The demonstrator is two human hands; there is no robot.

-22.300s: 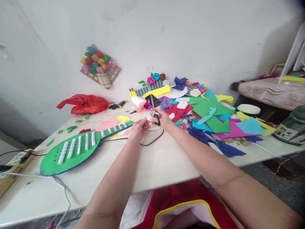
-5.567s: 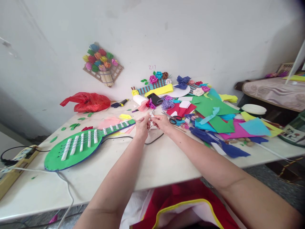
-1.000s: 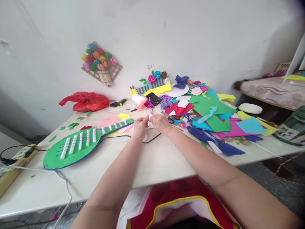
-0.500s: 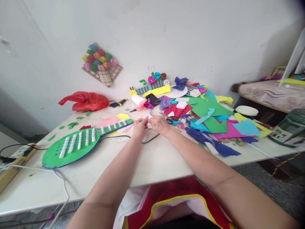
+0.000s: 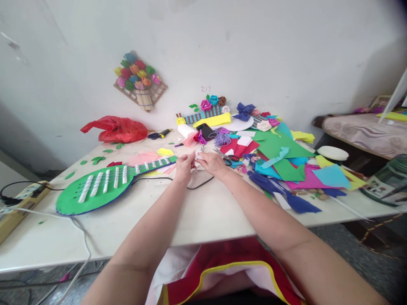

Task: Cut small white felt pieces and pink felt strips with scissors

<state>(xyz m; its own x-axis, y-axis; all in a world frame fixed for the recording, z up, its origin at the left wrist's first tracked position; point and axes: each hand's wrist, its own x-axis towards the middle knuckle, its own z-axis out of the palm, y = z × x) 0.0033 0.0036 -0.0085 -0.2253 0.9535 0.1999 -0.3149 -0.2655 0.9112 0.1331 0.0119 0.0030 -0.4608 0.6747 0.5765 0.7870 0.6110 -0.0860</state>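
Left hand [image 5: 185, 166]: bending its fingers narrow, thumb tip turning toward the other hand; whether it is gripping anything, cannot tell.
Right hand [image 5: 211, 163]: bringing thumb and forefinger close together; its exact hold is staying hidden.
Small white piece [image 5: 198, 153]: showing at the fingertips, between the two hands, above the table [image 5: 210, 216]; its shape is too small to tell.
Scissors [image 5: 229, 159], dark-handled: lying just beyond the right hand.
Black cord [image 5: 203, 184]: curving across the table near both wrists.
Green paper guitar [image 5: 95, 186], with white bars: lying left of the left hand, its neck pointing toward that hand.
Black phone [image 5: 205, 131]: lying beyond the hands, beside a tangle of purple string [image 5: 221, 138].
Red bag [image 5: 119, 129]: lying crumpled at the back left.
Green paper sheets [image 5: 280, 143]: spreading on the right among other coloured pieces.
Glass jar [image 5: 389, 180]: standing at the far right.
Flower bouquet [image 5: 136, 72]: hanging on the wall.
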